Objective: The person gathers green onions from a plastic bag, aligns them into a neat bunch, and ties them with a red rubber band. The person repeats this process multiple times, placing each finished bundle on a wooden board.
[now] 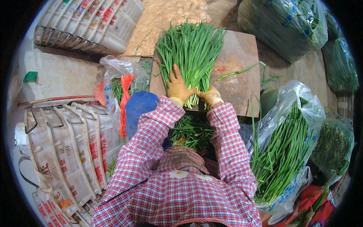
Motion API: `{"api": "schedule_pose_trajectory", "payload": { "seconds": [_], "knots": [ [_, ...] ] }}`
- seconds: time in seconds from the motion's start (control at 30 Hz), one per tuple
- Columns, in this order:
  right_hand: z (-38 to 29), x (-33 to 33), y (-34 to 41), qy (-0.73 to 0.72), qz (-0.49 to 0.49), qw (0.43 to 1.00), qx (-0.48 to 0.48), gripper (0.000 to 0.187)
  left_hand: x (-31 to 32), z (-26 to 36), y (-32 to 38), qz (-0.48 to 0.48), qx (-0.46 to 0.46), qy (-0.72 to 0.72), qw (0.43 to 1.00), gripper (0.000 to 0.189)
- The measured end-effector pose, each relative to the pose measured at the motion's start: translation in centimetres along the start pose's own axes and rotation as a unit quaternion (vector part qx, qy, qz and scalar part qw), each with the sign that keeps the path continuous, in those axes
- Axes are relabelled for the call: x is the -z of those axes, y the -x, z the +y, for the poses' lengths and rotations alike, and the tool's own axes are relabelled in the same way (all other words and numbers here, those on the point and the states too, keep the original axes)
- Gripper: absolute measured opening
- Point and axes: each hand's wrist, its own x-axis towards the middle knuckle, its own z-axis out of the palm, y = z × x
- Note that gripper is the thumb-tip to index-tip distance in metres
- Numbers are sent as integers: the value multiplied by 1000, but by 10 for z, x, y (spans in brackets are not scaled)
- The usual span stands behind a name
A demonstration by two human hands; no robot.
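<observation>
A broad bundle of green garlic chives [191, 51] lies on a worn board [238, 90], its leaf tips pointing away and the pale stem ends towards me. My left hand [179, 88], in a tan glove, rests on the bundle's left side with its fingers apart. On the right, my gloved right hand [211, 96] closes around the lower stems, the thumb across them and its fingertips partly hidden. Both thumbs nearly meet over the stems. One loose stalk [241, 71] and a small scrap of red tie [219, 69] lie on the board to the right.
At right, an open plastic bag [309, 113] holds more chives; stuffed bags [280, 28] stand behind. Red plastic twine [126, 99] hangs left beside a blue cloth-like item [140, 109]. White plastic crates [65, 150] occupy the left. Loose greens [192, 130] lie below the board.
</observation>
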Motion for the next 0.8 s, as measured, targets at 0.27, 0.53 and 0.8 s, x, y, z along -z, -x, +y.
{"api": "schedule_pose_trajectory", "payload": {
  "seconds": [0.27, 0.53, 0.8],
  "knots": [
    [18, -13, -3, -143, -45, 987, -51, 38, -2, -7, -3, 0, -4, 23, 1000, 128],
    [22, 5, -9, -169, -63, 978, -109, 35, 4, -1, 0, -21, 21, 11, 1000, 127],
    [12, -10, 3, -355, -128, 918, -120, 24, 8, 8, 3, -21, 32, -24, 999, 127]
  ]
}}
